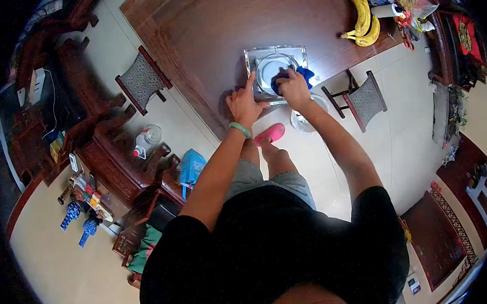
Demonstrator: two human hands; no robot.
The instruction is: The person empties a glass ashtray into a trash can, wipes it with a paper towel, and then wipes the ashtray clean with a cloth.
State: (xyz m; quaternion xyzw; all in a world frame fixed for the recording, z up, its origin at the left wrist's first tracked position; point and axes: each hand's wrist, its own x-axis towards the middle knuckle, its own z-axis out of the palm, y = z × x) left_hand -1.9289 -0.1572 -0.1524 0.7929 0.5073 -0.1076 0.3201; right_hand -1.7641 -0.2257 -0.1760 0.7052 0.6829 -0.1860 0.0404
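Observation:
A square clear glass dish (303, 54), perhaps an ashtray with a round hollow, lies near the front edge of the brown wooden table (204, 38). My left hand (244, 103) is at its left front corner, thumb and index finger spread along the rim. In my right hand (295, 88) a dark blue cloth (305, 76) is bunched up and pressed into the right part of the round hollow. The hand and cloth hide that part of the dish. A green bangle (239, 130) is on my left wrist.
Bananas (364, 19) lie at the table's right, near bottles and bags. Folding stools (142, 80) stand at the left and right (366, 101). Below the table edge is a round clear container (303, 121). A plastic jug (146, 140) and a blue bag (192, 168) are at the left.

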